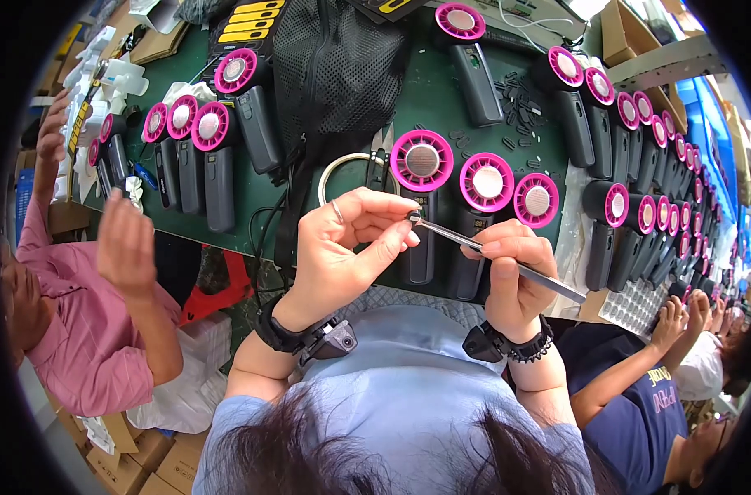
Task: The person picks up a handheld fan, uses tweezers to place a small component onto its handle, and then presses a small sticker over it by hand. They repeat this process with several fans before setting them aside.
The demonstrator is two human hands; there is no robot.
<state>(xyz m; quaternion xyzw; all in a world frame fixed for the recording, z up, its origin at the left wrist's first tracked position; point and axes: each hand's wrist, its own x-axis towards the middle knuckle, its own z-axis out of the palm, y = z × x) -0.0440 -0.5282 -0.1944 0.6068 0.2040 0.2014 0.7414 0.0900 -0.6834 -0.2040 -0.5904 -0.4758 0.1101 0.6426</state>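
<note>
My left hand (336, 247) pinches a small black part (413, 215) between thumb and fingertips; its exact kind is too small to tell. In my right hand (515, 268) is a pair of metal tweezers (449, 233), gripped like a pen, with the tips at the small part. Just beyond my hands, three dark handheld fans with pink round heads lie side by side: a left fan (421, 161), a middle fan (486, 182) and a right fan (537, 200). My hands partly cover the left and middle fans' handles.
Loose small black pieces (517, 103) lie scattered on the green table (429, 91). A black mesh bag (342, 66) sits at the back. More fans (210, 126) lie left, and rows of fans (614, 204) fill the right. People work on both sides; one in a pink shirt (87, 330) has raised hands.
</note>
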